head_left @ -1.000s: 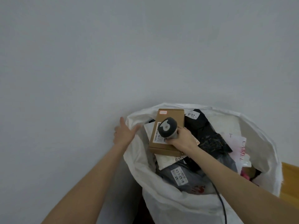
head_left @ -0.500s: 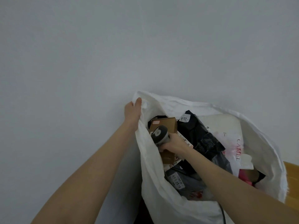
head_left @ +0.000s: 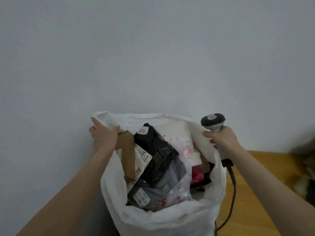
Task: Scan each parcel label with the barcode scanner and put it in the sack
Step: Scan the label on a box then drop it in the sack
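The left hand is at the far-left rim of the white sack. Its fingers lie over the outside of the rim and the thumb reaches inside, so the fabric is pinched between them.

Parcels fill the sack. Against its left wall a cardboard box stands on edge, tilted, with a printed label at its right side. Touching the box, toward the sack's middle, lies a black parcel with a small white label at its far end. A grey parcel with a white label lies at the near side of the sack, partly under the black one. A white bag with red lettering leans toward the sack's right wall.

At the sack's right rim the right hand has its fingers clenched round the handle of the barcode scanner, whose head stands above the rim. The scanner's black cable hangs down the sack's right side, over the wooden desk.
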Available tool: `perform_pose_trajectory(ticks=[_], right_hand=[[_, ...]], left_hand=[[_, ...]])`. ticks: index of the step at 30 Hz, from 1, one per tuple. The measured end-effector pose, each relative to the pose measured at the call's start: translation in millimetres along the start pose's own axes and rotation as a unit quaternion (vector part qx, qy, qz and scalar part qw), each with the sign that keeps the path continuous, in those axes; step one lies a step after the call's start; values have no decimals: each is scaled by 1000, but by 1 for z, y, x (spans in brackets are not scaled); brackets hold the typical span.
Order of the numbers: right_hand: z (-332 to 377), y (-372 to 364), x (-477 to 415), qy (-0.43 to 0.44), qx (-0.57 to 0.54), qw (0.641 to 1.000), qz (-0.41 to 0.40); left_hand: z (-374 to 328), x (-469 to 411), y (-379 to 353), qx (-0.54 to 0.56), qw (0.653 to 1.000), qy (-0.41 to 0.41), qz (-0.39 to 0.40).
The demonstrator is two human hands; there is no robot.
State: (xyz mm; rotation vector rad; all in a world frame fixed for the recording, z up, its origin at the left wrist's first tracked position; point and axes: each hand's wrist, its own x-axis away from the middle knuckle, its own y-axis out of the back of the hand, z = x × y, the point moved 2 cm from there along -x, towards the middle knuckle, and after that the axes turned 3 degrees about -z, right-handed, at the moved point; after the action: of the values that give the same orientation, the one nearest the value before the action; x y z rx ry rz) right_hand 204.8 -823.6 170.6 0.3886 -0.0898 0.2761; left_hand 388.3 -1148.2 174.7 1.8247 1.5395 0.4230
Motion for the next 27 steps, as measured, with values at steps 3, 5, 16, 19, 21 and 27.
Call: perform_pose_trajectory(ticks=[3,5,16,19,21,27], right_hand=[[-33,22,-9,-11,117,992,-42],[-55,19,-11,-30,144,988,-34],[-76,-13,-22,-144,30,989,-13],[-29,-20,-27,-117,-125,985,12],[12,-24,-34,-90,-181,979,21],[82,-40,-47,-45,-277,959,36]], left_hand=[[-4,4,6,-157,984,-72,-36],[-2,8,4,-204,977,-56,5],[32,12,2,68,990,114,58],[21,6,12,151,979,131,35],[4,0,22,202,971,122,23],[-11,-31,47,276,952,129,-31]])
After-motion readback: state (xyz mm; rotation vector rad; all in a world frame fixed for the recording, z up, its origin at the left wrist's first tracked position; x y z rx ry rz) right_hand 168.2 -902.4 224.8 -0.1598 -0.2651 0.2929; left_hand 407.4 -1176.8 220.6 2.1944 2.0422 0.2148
